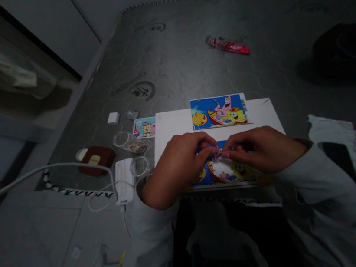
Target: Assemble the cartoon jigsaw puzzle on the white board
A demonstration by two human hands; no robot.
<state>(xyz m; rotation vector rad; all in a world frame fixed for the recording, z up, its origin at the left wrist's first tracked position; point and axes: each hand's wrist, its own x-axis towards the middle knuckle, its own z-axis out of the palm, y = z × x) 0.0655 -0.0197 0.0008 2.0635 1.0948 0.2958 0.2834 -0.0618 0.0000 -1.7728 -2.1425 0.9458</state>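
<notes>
My left hand (189,156) and my right hand (260,149) meet above a cartoon jigsaw puzzle (222,177), fingers pinched. Between the fingertips is a small yellow and dark puzzle piece (219,150), mostly covered by them. The puzzle lies on a white board (173,127), partly hidden under my hands, with a bare white patch in its middle. Just beyond my hands lies a printed picture card (219,112) with a matching scene of a pink and a yellow figure in a boat.
On the left are a clear jar (136,145) of small pieces, a clear lid (139,167), a second cartoon card (143,128), a brown case (96,161) and a white power bank (124,180) with cables. A red wrapper (228,46) lies farther back. Torn white paper (330,124) is on the right.
</notes>
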